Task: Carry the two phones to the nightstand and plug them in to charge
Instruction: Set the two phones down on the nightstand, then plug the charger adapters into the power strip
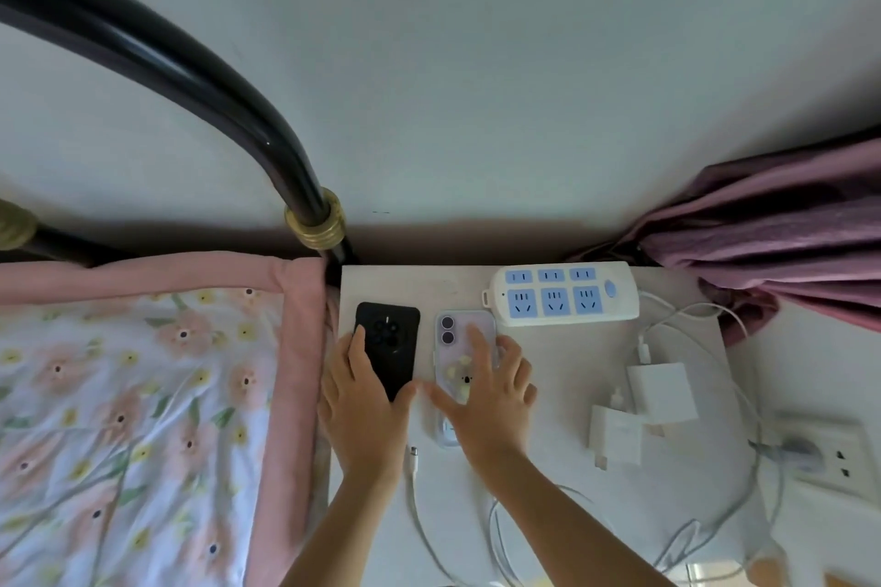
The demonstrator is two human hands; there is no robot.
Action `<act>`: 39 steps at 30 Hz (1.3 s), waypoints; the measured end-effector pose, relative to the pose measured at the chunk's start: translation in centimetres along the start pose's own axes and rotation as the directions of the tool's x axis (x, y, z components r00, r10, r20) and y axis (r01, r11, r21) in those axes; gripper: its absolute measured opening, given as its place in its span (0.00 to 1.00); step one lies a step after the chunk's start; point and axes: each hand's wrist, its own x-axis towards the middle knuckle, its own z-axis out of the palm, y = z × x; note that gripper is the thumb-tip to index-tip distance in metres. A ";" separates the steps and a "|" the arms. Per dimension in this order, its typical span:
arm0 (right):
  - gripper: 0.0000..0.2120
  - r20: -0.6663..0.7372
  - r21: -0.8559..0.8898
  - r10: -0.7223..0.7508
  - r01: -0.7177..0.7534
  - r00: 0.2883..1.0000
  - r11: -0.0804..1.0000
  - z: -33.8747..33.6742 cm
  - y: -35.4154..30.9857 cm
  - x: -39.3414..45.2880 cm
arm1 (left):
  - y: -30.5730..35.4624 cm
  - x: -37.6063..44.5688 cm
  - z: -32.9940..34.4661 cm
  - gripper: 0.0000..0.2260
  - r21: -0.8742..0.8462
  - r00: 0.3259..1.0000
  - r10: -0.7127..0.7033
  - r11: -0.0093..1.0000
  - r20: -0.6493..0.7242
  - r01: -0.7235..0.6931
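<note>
Two phones lie face down side by side on the white nightstand. The black phone is on the left, with my left hand gripping its lower part, thumb on its right edge. The pale purple phone in a clear case lies to its right, and my right hand rests flat on it, fingers spread. A white power strip with blue sockets sits behind the phones. Two white charger bricks lie to the right. A loose white cable end lies between my wrists.
A bed with a flowered, pink-edged quilt borders the nightstand on the left, under a black metal bed frame. A purple curtain hangs at the right. White cables trail over the front right; a wall socket holds a plug.
</note>
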 end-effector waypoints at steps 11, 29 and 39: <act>0.23 0.286 0.267 -0.281 0.205 0.916 0.942 -6.7 6.2 1.1 | 3.8 -0.8 1.1 0.36 0.262 0.956 0.294 0.922 0.004 -0.285; 0.31 0.468 -0.378 -0.508 0.683 0.723 0.625 -11.6 16.2 3.0 | 9.8 0.0 4.6 0.37 0.003 0.866 0.456 0.885 0.204 -0.466; 0.18 0.058 -0.087 -0.360 0.364 0.931 0.927 -13.8 10.4 4.7 | 10.8 5.1 4.5 0.38 0.024 0.825 0.504 0.850 0.257 -0.527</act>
